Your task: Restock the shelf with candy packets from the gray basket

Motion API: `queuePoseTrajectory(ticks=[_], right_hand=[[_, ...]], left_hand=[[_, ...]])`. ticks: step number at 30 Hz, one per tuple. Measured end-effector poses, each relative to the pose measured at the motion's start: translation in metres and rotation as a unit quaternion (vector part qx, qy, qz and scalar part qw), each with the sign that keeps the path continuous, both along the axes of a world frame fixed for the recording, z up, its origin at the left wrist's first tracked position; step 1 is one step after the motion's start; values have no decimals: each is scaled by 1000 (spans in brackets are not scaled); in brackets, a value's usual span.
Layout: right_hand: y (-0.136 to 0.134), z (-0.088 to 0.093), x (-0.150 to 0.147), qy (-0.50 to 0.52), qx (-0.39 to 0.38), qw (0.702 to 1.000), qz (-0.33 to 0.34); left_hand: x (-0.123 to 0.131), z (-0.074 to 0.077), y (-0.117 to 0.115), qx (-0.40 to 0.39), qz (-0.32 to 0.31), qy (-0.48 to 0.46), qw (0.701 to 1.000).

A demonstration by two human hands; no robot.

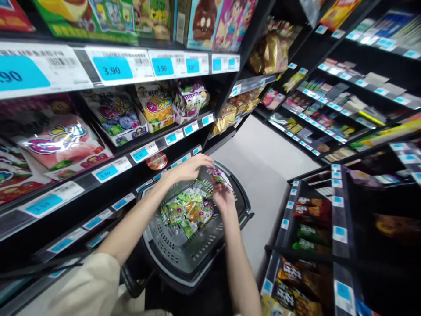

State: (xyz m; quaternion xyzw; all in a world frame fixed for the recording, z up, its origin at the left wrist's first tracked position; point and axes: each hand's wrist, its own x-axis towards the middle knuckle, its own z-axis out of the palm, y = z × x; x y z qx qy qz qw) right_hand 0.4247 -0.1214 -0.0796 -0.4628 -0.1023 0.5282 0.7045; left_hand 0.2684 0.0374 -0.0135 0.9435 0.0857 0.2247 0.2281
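A black plastic shopping basket is below me, with several green, orange and purple candy packets lying in it. Over its far end my right hand grips a small purple-and-white candy packet, fingers closed on its lower side. My left hand is just left of that packet, above the basket's far left rim. Its fingers stretch out and bend downward; whether the fingertips touch the packet I cannot make out.
On the left, a shelf holds bagged gummies above blue price tags. Gold bags hang further along. A grey floor aisle runs ahead. At right stand black racks with dark snack bags.
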Motion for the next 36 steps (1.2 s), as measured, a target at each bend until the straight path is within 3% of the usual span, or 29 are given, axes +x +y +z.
queuePoseTrajectory(ticks=[1, 3, 7, 9, 12, 15, 22, 27, 30, 32, 36], right_hand=[[-3, 2, -2, 29, 14, 999, 8], [-9, 4, -6, 77, 18, 996, 35], [-12, 4, -17, 85, -64, 989, 98], [-10, 5, -23, 35, -73, 995, 53], [-7, 9, -33, -31, 32, 998, -41], [-5, 15, -42, -64, 111, 989, -77], [5, 11, -50, -86, 99, 979, -157], [11, 2, -46, -104, 94, 977, -162], [9, 0, -40, -185, 55, 965, -176], [6, 1, -39, -279, 45, 946, -160], [0, 8, -48, -387, 77, 918, -41]], left_hand=[[0, -3, -4, -28, -39, 5, 999], [0, -3, -8, -75, -60, -4, 995], [7, 14, -5, -96, -17, -49, 994], [12, 27, -1, -77, 17, -68, 995], [19, 45, 3, -48, 36, -56, 997], [23, 57, 4, -31, 25, -23, 999], [31, 70, 10, 17, 49, 24, 998], [33, 83, 10, -2, 106, 65, 992], [32, 88, 4, -37, 132, 110, 984], [33, 88, -2, -71, 140, 150, 976], [43, 81, -15, -154, 141, 205, 956]])
